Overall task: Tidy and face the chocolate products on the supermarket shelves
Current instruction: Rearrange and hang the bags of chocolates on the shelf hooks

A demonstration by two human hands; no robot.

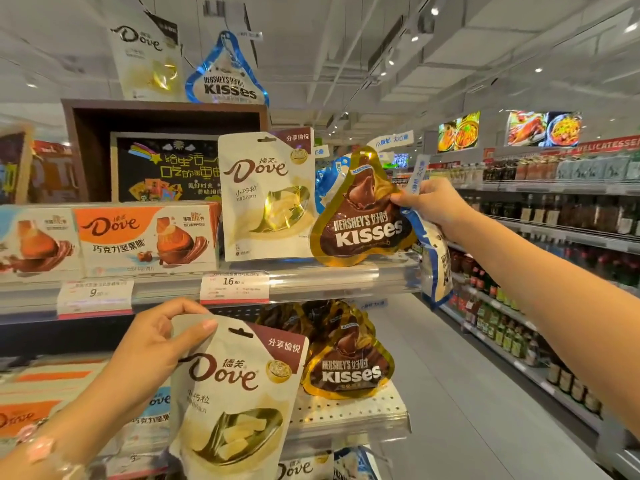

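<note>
Dove pouch [239, 386], cream-coloured, is resting in my left hand [152, 344], fingers pinching its top edge below the upper shelf [311, 282]. To the right, my right hand [433, 206] is gripping the brown Kisses bag [360, 216] plus a blue-and-white bag [434, 268]; I am judging each should stand upright, label forward.

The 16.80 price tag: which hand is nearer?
Left. The left hand holds a Dove bag just below the price tag; the right hand is up right.
</note>
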